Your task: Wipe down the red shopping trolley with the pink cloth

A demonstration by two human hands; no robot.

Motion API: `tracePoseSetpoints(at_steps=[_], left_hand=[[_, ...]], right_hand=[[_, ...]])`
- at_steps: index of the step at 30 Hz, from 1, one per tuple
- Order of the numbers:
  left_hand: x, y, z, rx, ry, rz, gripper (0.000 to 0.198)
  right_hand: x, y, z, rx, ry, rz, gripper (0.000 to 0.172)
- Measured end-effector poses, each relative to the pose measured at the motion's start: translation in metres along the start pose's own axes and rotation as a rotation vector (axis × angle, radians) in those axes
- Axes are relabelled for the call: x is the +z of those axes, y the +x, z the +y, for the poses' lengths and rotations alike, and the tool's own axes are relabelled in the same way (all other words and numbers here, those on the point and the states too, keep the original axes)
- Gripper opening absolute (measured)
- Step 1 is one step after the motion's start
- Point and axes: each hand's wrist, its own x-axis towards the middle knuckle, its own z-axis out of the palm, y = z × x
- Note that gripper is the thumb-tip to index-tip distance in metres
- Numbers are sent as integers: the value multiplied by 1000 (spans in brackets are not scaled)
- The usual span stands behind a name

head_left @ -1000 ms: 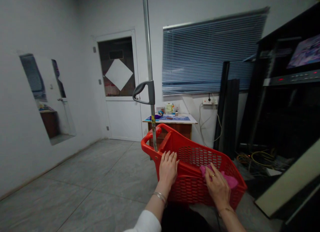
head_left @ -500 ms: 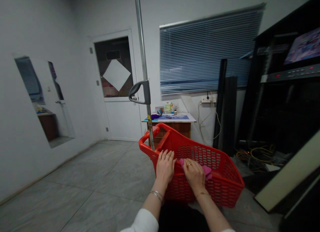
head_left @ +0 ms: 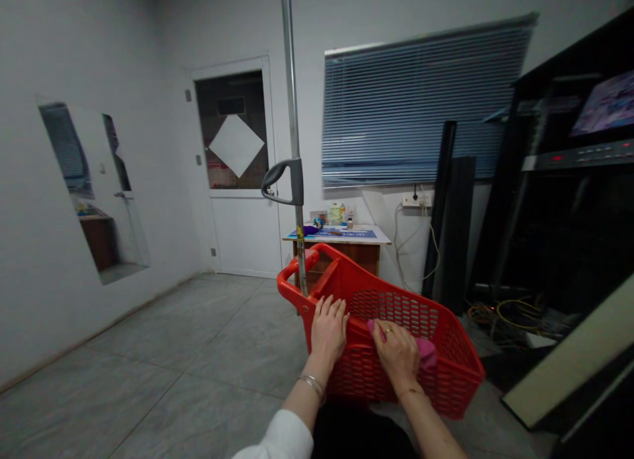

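A red plastic shopping basket cart (head_left: 347, 274) with perforated sides stands in front of me. My left hand (head_left: 327, 330) rests over its near rim by the handle end, fingers hooked over the edge and holding it. A pink cloth (head_left: 426, 353) is bunched under my right hand (head_left: 397, 353), which is closed on it and presses it to the same rim, further right. Part of the cloth sticks out on both sides of that hand. A metal pole (head_left: 292, 102) with a grey grip (head_left: 287, 181) rises from the cart's handle end.
Behind the cart is a small table (head_left: 384, 236) with bottles and a purple cloth. At right stand dark panels (head_left: 456, 228), a rack with a lit screen (head_left: 607, 105), loose cables (head_left: 518, 314) and a leaning pale board (head_left: 569, 353). A door (head_left: 242, 234) and mirror (head_left: 99, 195) are at left.
My right hand has slid to the right along the rim with the pink cloth. My left hand keeps its place on the basket. The view has shifted slightly.
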Motion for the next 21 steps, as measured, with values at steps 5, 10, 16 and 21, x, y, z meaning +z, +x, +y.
tracePoseSetpoints(at_steps=[5, 10, 16, 21], left_hand=[[-4, 0, -6, 20, 31, -8, 32], [-8, -1, -13, 36, 9, -38, 32], [-1, 0, -9, 29, -7, -26, 33], [5, 0, -1, 1, 6, -3, 33]], right_hand=[[8, 15, -44, 25, 26, -34, 28], [-4, 3, -7, -41, 22, -52, 28], [-25, -19, 74, -61, -53, -58, 27], [-19, -11, 52, 24, -126, -35, 30]])
